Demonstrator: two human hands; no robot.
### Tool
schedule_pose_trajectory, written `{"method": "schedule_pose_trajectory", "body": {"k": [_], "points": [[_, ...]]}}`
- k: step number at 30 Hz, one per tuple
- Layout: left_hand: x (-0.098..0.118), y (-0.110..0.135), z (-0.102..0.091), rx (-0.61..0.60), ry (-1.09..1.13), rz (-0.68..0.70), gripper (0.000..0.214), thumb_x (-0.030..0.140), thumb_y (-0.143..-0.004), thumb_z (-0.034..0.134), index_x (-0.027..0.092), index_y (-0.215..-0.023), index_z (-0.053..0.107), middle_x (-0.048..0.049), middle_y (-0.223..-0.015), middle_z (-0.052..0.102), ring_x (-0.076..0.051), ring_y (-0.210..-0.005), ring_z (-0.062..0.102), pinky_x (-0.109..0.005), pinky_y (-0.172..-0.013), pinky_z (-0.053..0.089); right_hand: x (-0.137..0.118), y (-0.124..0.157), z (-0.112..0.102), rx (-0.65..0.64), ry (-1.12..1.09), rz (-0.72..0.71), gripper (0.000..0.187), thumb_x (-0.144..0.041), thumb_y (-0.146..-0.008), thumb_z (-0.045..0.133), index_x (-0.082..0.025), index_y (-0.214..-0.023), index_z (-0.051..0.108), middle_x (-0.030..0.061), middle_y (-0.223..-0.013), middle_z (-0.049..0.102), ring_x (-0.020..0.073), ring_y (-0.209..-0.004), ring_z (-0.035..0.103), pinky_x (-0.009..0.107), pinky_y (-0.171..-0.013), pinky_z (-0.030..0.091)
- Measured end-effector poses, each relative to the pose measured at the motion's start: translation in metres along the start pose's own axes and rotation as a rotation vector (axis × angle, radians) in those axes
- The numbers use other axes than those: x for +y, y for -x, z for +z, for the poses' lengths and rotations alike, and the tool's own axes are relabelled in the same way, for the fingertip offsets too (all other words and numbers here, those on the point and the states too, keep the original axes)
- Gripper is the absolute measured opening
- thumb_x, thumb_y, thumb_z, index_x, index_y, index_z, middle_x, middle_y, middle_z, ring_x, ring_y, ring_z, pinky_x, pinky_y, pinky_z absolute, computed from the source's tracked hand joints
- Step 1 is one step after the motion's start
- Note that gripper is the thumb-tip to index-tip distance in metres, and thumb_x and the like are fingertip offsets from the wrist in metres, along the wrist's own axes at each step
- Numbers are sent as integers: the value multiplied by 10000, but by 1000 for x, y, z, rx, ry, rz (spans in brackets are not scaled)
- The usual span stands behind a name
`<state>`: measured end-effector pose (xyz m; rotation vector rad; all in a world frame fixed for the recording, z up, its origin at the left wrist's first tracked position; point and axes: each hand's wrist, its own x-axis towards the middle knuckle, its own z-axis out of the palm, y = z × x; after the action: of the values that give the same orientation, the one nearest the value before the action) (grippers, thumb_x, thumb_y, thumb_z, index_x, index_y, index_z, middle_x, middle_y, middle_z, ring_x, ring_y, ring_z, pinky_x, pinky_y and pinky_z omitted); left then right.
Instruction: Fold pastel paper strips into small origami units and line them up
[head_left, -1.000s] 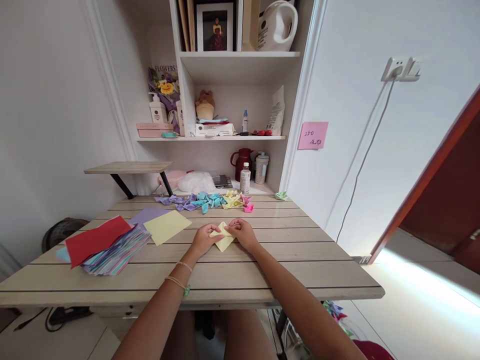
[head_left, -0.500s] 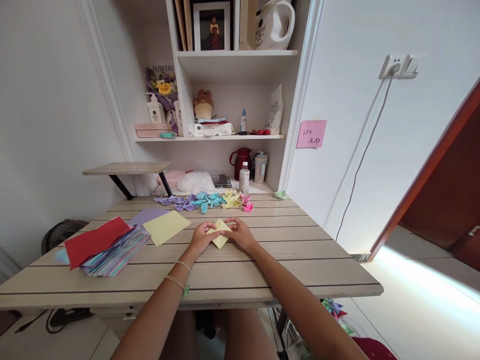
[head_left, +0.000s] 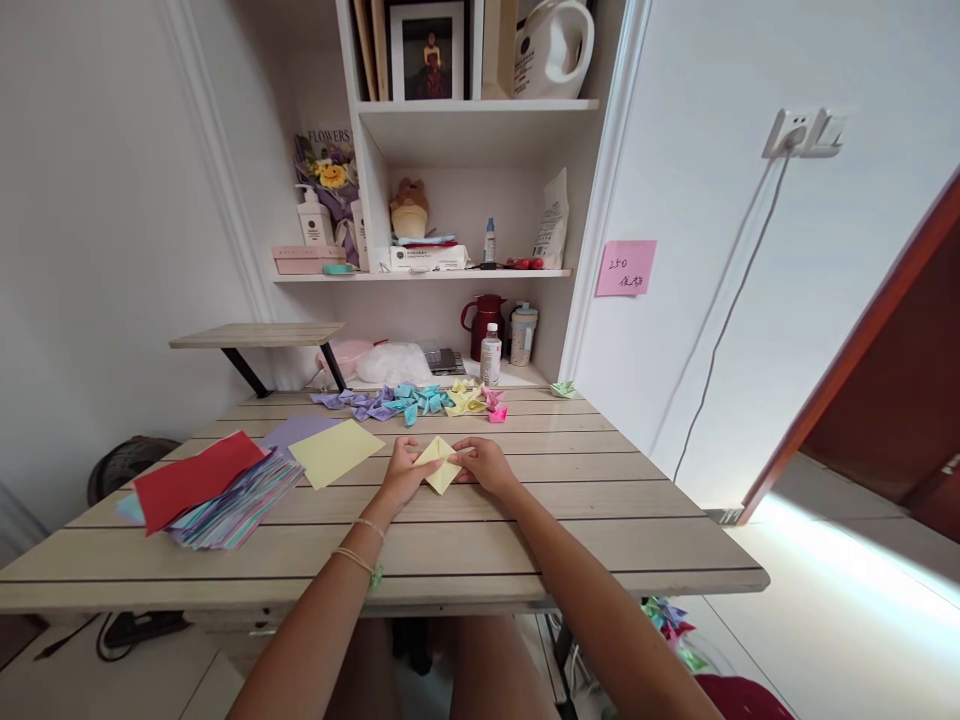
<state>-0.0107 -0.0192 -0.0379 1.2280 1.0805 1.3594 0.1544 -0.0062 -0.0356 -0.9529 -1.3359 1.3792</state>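
A small folded yellow paper point(head_left: 439, 466) lies on the wooden table point(head_left: 465, 540) between my two hands. My left hand point(head_left: 401, 473) presses on its left side with the fingers curled over the edge. My right hand point(head_left: 486, 464) pinches its right side, fingers closed on the paper. A flat yellow sheet point(head_left: 335, 452) lies just left of my hands, beside a purple sheet point(head_left: 296, 431).
A stack of coloured paper topped by a red sheet point(head_left: 196, 478) sits at the left. Several folded paper pieces point(head_left: 409, 401) in purple, blue, yellow and pink lie in a row at the back. Shelves with bottles point(head_left: 490, 356) and a red jug point(head_left: 486, 320) stand behind.
The yellow paper has been folded smaller, and both hands have shifted slightly closer together on it.
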Motion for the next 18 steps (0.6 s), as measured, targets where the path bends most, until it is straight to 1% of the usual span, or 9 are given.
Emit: {"method": "schedule_pose_trajectory", "body": {"k": [2,4,7,11,13,16,18], "points": [[1,0,0,16,-2,-8,685,271,-476,801,207,-966,326,-45,-779,661,-166,-596,635,-274,-591,478,0,1,0,31,35,5,275,-333,-588,730,-173,-745,570,-5,-535,617,154,-477,607,266,-476,508],[2,0,-1,23,2,-21,681,261,-468,804,201,-968,346,-46,-782,664,-166,-608,636,-276,-607,479,-1,2,-1,10,43,-11,277,-356,-600,719,-175,-745,568,-5,-535,616,151,-480,606,261,-475,504],[2,0,-1,-32,23,-44,659,246,-474,800,190,-983,386,-56,-803,670,-170,-642,641,-287,-635,484,-1,3,-3,-23,89,-89,311,-381,-612,698,-181,-821,583,-27,-532,602,132,-473,579,252,-486,488],[3,2,0,-177,17,-70,609,209,-503,780,164,-1023,465,-71,-819,680,-178,-666,646,-288,-632,490,-2,4,-6,86,169,-230,393,-378,-593,700,-173,-909,585,-32,-558,600,118,-509,541,228,-496,441],[3,2,1,-227,-1,-87,524,195,-517,769,137,-983,538,-84,-820,684,-175,-668,646,-274,-633,488,-4,4,-6,125,171,-267,423,-384,-593,697,-170,-939,581,-22,-584,608,121,-532,534,225,-500,423],[5,3,2,-247,17,-129,385,201,-554,746,105,-903,615,-103,-804,691,-184,-683,650,-276,-655,495,-6,3,-6,161,124,-270,419,-427,-630,661,-170,-952,586,-14,-583,594,129,-544,532,229,-498,413],[8,2,2,-227,77,-156,344,218,-599,717,101,-911,630,-109,-813,694,-198,-711,656,-298,-686,504,-8,3,-7,203,67,-263,416,-457,-648,639,-175,-949,589,-2,-617,593,140,-588,551,234,-519,427]]}}
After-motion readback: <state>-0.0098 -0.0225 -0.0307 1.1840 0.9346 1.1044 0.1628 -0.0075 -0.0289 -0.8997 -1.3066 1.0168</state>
